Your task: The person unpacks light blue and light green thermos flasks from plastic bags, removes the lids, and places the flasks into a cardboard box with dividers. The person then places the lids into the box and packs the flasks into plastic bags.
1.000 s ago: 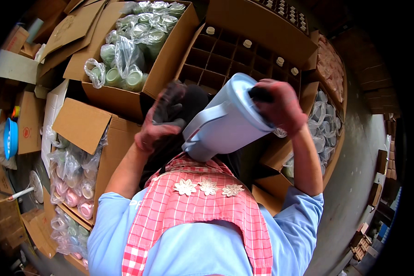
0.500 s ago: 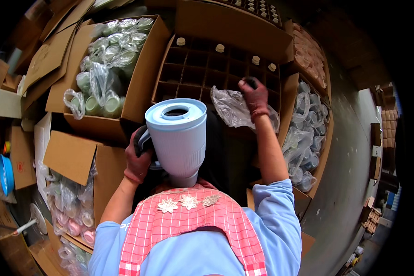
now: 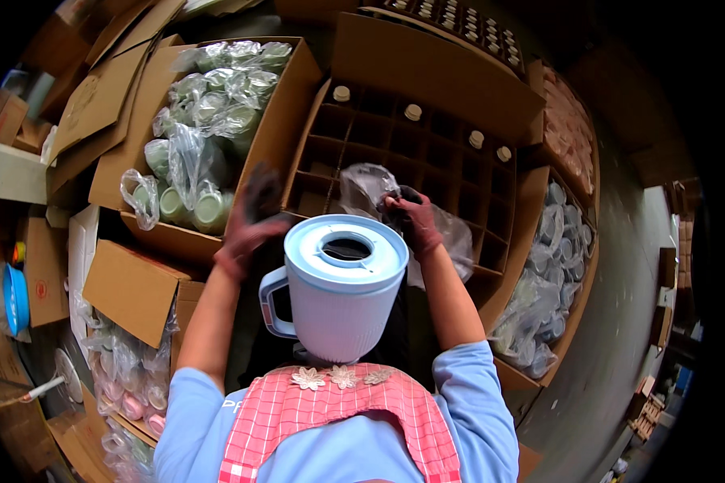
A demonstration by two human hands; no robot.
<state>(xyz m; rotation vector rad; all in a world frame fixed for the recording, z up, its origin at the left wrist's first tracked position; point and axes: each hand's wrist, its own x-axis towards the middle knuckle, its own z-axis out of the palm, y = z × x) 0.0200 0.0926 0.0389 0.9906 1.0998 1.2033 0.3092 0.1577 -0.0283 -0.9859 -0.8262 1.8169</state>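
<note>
A pale blue tumbler point(image 3: 342, 310) with a side handle and a ringed, holed lid stands upright close to my apron. My gloved right hand point(image 3: 411, 217), behind the tumbler's right side, has its fingers closed on a crumpled clear plastic bag point(image 3: 366, 187). The bag hangs on both sides of the hand, over the near edge of a divided carton point(image 3: 467, 256). To the left of the tumbler, my gloved left hand point(image 3: 254, 221) is raised with thumb and fingers apart, off the handle and holding nothing. Its fingertips are blurred by motion.
Several white-capped bottles point(image 3: 412, 112) sit in the divided carton's far cells. A box of bagged green cups point(image 3: 211, 211) stands at left, and a box of bagged grey-blue cups point(image 3: 552, 266) at right. Bagged pink cups point(image 3: 133, 406) lie in a lower-left box. Concrete floor point(image 3: 612, 322) runs along the right.
My left hand has let go of the tumbler's handle and moved up. The right hand has drawn the plastic bag left and nearer to the tumbler. The view has shifted slightly.
</note>
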